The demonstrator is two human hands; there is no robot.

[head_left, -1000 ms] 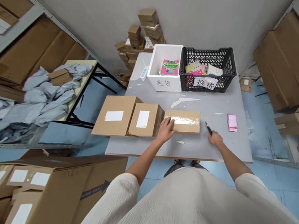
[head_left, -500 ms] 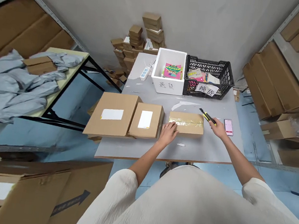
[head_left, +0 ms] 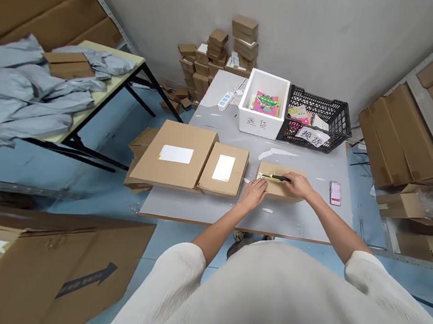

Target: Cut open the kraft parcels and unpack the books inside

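At taped carton [head_left: 284, 171], right grip [head_left: 298, 185] clamped on cutter [head_left: 278, 178], left grip [head_left: 254, 193] spread; crate sign [head_left: 313, 137] reads 换货.

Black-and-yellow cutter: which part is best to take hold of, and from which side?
Probably the black rear of the handle, coming from the right, where the right grip holds it. The cutter is slim and extends left to right over the taped box; its narrow front end points left, close to the left grip, so that end is best avoided.
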